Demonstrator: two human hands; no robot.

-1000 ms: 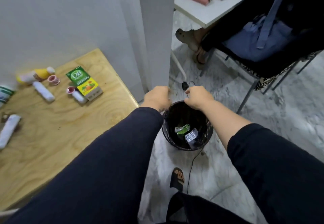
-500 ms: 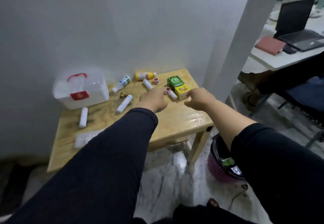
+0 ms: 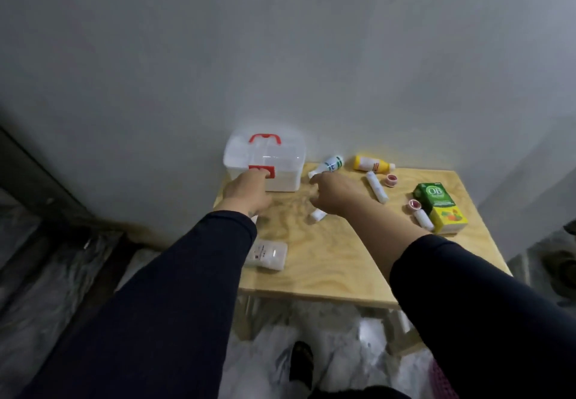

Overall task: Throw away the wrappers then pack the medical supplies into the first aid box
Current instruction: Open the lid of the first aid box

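The person has turned away from the waste bin, which one second ago was directly under both hands, and now faces the wooden bench (image 3: 327, 261) again. The bin is no longer in view. Both hands were empty over it, and no loose wrapper shows on the bench, so I judge the throwing-away part is finished and the packing part begins.

The left hand (image 3: 247, 189) has moved forward and its fingertips now reach the red latch (image 3: 262, 171) on the front of the first aid box (image 3: 265, 161). This box stands at the back of the bench against the wall, with its lid closed and the red handle on top. The grip of the left hand is loosely spread and holds nothing. The right hand (image 3: 335, 194) hovers just beside the box, over a white roll (image 3: 317, 214); its fingers are half curled and also empty.

The supplies are all outside the box: a white bottle (image 3: 328, 164) and a yellow bottle (image 3: 372, 164) near the wall, a bandage roll (image 3: 377, 187), two small tape rolls, a green and yellow carton (image 3: 441, 206) on the right, and a flat white packet (image 3: 268, 255) partly under the left sleeve.

The next step probably is to open the latch and lift the lid.
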